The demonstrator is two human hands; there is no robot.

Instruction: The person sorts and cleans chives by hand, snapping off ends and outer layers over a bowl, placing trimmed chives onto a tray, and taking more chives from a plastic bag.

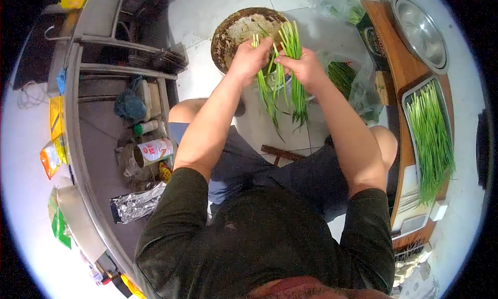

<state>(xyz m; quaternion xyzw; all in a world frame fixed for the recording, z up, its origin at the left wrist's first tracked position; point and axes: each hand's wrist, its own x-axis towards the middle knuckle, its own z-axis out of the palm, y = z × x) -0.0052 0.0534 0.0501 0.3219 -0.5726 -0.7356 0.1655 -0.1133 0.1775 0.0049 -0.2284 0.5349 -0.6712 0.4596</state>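
Both of my hands are out in front of me, close together over the near edge of a stained, rusty round basin. My left hand is closed on a few green chives, their pale ends up and their leaves hanging down. A thicker bunch of chives is gripped in my right hand, its cut ends pointing up past the thumb. A thin stalk or two hangs between the hands; which fingers pinch it is unclear. My hands partly cover the basin's rim.
On the right, a tray of chives rests on a wooden surface beside a metal bowl. A clear plastic bag with more greens lies on the floor. A shelf with a tin can and foil stands left.
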